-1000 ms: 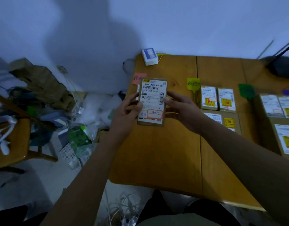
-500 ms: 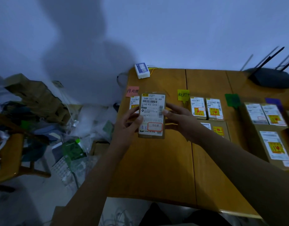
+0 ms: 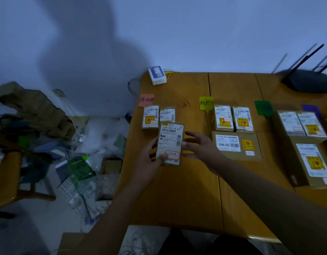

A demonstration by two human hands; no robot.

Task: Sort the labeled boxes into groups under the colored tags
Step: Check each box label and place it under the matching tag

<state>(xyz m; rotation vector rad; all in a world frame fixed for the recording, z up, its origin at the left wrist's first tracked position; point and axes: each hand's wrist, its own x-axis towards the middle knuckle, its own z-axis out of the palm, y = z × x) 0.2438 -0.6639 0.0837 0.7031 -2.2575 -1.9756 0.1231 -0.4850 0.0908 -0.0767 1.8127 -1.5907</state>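
Note:
My left hand [image 3: 149, 161] grips a small brown box with a white shipping label [image 3: 170, 143] by its lower left, thumb over the red-outlined sticker. My right hand [image 3: 201, 148] sits just right of the box, fingers spread; its fingertips are at the box's right edge. Behind the box lie two small labeled boxes [image 3: 150, 116] under the pink tag [image 3: 146, 100]. Three boxes [image 3: 234, 144] lie under the yellow tag [image 3: 206, 103]. More boxes [image 3: 304, 144] lie near the green tag [image 3: 263, 107] and the purple tag [image 3: 311, 109].
The wooden table [image 3: 177, 199] ends at its left edge beside my left arm. A white device [image 3: 156, 75] and a black router [image 3: 306, 80] stand at the back by the wall. Bags, cartons and a chair [image 3: 4, 179] clutter the floor on the left.
The view has tilted up and right, showing the two boxes under the pink tag. My right hand's fingers have loosened and spread beside the box; the left hand keeps holding it.

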